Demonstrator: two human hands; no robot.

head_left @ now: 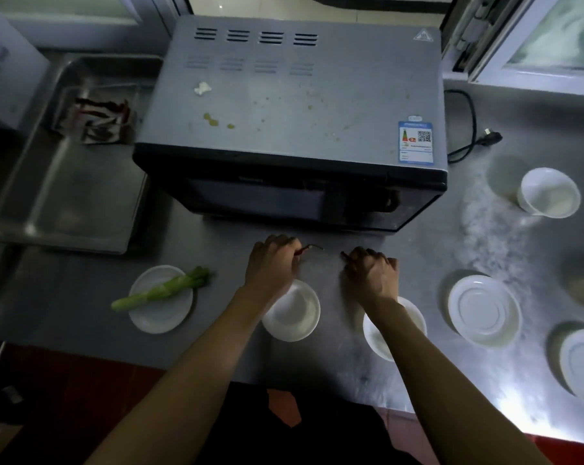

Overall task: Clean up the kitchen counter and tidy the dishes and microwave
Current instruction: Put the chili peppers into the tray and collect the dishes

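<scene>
Curled fingers of our left hand [273, 260] pinch a thin dried red chili [309, 249], whose bent stem sticks out to the right over the steel counter [216, 307]. Our right hand [371, 270] is curled the same way round a second dark red chili [346, 256]; only its tip shows at the left of the knuckles. Both hands hover close together just in front of the microwave [294, 105], a small gap apart.

Under our left wrist sits a white bowl [295, 313], and a second white bowl [377, 333] lies partly hidden beneath our right forearm. Further left, a white plate [156, 313] carries a green celery stalk [159, 290] that overhangs its rim at both ends. To the right we see an upturned white dish [483, 310], another dish [582, 364] at the frame edge, and a white cup-like container [549, 193] near the back.

On the microwave's grey top we see yellowish food spots [211, 119], a white crumpled scrap [202, 88] and a blue label [415, 141]. Its door faces us and is closed. A black power cord [468, 129] lies unplugged on the counter to its right. Left of the microwave we see a steel tray [65, 196] holding a smaller container with red chilies [99, 119].
</scene>
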